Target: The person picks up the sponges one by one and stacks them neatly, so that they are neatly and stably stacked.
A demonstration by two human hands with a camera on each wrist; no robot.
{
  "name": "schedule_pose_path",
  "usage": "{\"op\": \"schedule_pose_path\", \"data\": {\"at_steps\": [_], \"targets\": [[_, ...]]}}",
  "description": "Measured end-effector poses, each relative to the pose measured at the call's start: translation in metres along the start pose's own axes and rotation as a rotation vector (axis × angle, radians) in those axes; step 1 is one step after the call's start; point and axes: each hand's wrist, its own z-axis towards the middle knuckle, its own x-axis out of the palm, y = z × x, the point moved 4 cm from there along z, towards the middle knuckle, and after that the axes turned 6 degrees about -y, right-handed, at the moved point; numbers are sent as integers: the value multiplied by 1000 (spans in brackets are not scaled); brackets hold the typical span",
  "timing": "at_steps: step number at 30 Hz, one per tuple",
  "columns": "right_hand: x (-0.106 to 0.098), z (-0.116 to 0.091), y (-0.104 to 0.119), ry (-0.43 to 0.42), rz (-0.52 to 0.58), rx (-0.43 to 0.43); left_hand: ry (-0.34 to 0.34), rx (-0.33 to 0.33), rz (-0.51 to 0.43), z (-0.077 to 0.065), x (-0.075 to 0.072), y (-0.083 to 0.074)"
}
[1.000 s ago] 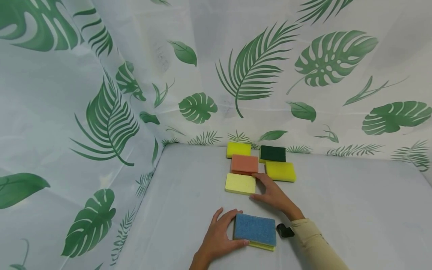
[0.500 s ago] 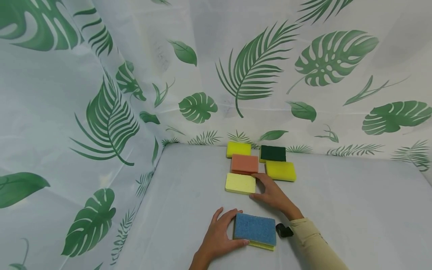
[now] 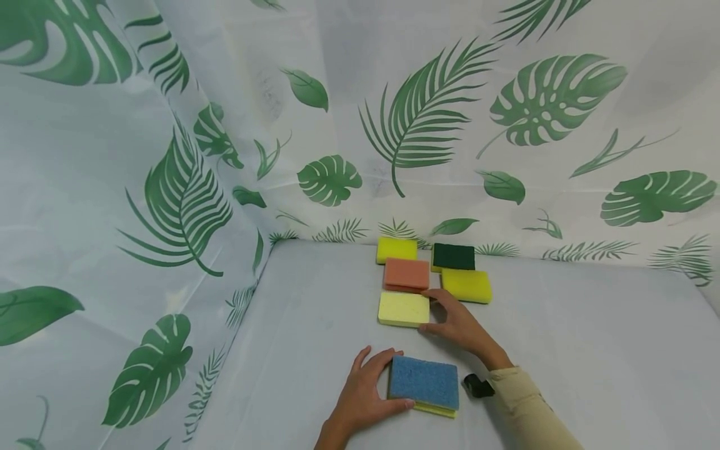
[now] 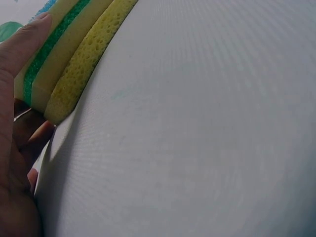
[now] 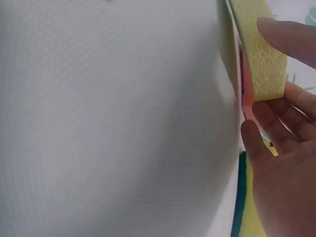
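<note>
My left hand (image 3: pixel 365 397) grips the left end of a stack of sponges, thumb at the near side and fingers at the far corner. A blue sponge (image 3: pixel 424 382) tops the stack. In the left wrist view a green layer (image 4: pixel 54 49) shows between cream ones, above a porous yellow sponge (image 4: pixel 81 69) at the bottom. Farther back, my right hand (image 3: pixel 458 325) holds a pale yellow sponge (image 3: pixel 404 309) by its right end, between thumb and fingers. The right wrist view shows the thumb on one side of that sponge (image 5: pixel 266 64) and fingertips on the other.
Behind the pale sponge lie a salmon sponge (image 3: pixel 407 274), a bright yellow sponge (image 3: pixel 397 249), a dark green-topped sponge (image 3: pixel 453 256) and another yellow one (image 3: pixel 466 285). A small black object (image 3: pixel 478 386) is beside the right sleeve. Leaf-printed sheeting (image 3: pixel 394 206) walls the back and left.
The pale yellow sponge has shifted slightly right and toward me with my right hand, widening the gap to the salmon sponge. My left hand and the stack stay put.
</note>
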Motion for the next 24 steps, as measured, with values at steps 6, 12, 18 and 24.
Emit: {"op": "schedule_pose_path", "data": {"at_steps": [6,12,18,24], "targets": [[-7,-6,5,-8,-1,38,0,-5,-12,-1,1,0],[-18,-17,14,-41,20,57,-7,13,-19,1,2,0],[-28,-30,23,-69,33,8,-4,7,-70,0,1,-2],[-36,-45,35,-91,22,-24,-22,30,-46,0,0,-2]]}}
